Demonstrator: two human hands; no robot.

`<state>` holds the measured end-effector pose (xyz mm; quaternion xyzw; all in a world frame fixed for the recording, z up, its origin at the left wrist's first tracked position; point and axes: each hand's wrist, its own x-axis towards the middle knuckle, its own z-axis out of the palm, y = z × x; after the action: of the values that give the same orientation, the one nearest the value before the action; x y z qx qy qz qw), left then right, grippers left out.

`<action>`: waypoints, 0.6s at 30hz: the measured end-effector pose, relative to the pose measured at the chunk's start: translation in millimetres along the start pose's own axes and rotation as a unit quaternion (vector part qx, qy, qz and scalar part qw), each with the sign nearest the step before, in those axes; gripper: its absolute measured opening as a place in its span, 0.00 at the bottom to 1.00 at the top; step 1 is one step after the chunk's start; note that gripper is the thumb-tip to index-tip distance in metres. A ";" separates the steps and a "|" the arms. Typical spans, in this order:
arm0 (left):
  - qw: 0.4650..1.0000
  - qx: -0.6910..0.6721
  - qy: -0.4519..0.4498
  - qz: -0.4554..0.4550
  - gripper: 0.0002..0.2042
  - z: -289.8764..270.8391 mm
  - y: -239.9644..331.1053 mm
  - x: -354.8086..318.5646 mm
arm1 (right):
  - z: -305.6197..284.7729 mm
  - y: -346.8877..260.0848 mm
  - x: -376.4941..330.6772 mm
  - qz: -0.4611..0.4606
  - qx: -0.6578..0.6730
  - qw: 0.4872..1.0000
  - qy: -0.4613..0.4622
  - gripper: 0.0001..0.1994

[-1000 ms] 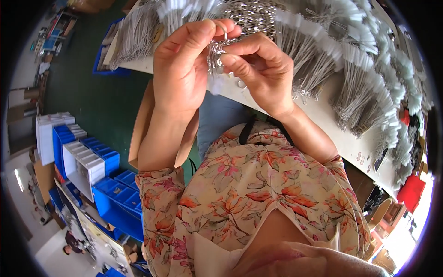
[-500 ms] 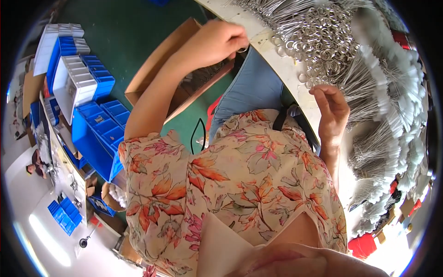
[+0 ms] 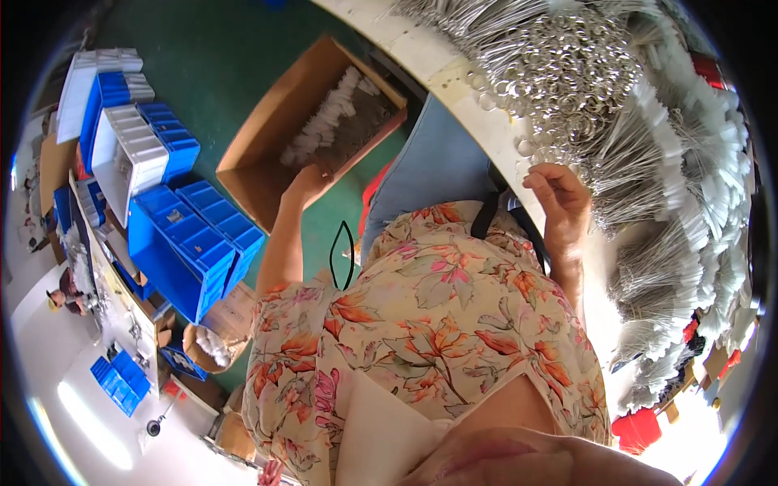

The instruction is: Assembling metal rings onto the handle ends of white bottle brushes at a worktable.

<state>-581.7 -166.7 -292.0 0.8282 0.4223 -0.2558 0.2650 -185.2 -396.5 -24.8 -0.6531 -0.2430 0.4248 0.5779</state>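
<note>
White-tipped wire pieces (image 3: 331,112) lie heaped inside an open cardboard box (image 3: 258,138), which stands to your left, beside your blue trousers (image 3: 420,166). Their white ends run in a slanting band across the box, and the thin wires spread toward its right wall.

Your left hand (image 3: 308,186) is at the near end of that box, with its fingers reaching in over the wall, close to the white ends. You have those fingers bent downward and their tips are hard to see, so I cannot tell if they are together, apart or clamped on something.

Your right hand (image 3: 561,202) is raised by the edge of the white table (image 3: 405,39). Its fingers curl in, with the thumb near the index finger; I cannot tell if they meet or pinch anything. Just beyond this hand, a few loose rings (image 3: 525,148) lie on the tabletop, apart from the large pile of silver rings (image 3: 571,77). More wire bunches with white ends (image 3: 640,154) fan out to the right of your 2 hands.

Farther left, blue bins (image 3: 174,243) and a white bin (image 3: 130,154) stand near the green floor (image 3: 190,69).
</note>
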 end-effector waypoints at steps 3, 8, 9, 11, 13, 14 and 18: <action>0.889 -0.452 -0.072 0.019 0.13 -133.4 72.7 5.7 | -17.3 -14.0 -1.6 0.023 -0.016 1.000 0.007 0.06; 0.841 -0.397 -0.027 0.366 0.13 -356.0 225.2 -30.2 | -64.9 -22.1 5.9 -0.096 -0.057 0.992 0.052 0.07; 0.850 -0.359 0.023 0.385 0.13 -384.3 264.9 -26.9 | -76.7 -31.3 -0.7 -0.109 -0.054 0.989 0.084 0.07; 0.849 -0.297 0.097 0.427 0.13 -418.4 353.7 8.3 | -107.4 -46.2 -9.7 -0.125 -0.048 0.982 0.132 0.08; 0.858 -0.243 0.140 0.430 0.13 -447.2 415.9 49.2 | -129.8 -63.7 -15.1 -0.133 -0.074 0.975 0.162 0.08; 0.868 -0.219 0.154 0.417 0.13 -457.6 435.6 82.3 | -141.0 -71.8 -15.3 -0.134 -0.086 0.971 0.178 0.08; 0.882 0.105 0.343 0.308 0.11 -471.2 464.5 194.5 | -189.0 -99.3 3.0 -0.180 -0.227 0.921 0.262 0.07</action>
<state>0.1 18.1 29.0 0.9754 0.1815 0.0955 0.0809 -8.5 -476.5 64.5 -0.8001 -0.2864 0.0613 0.5235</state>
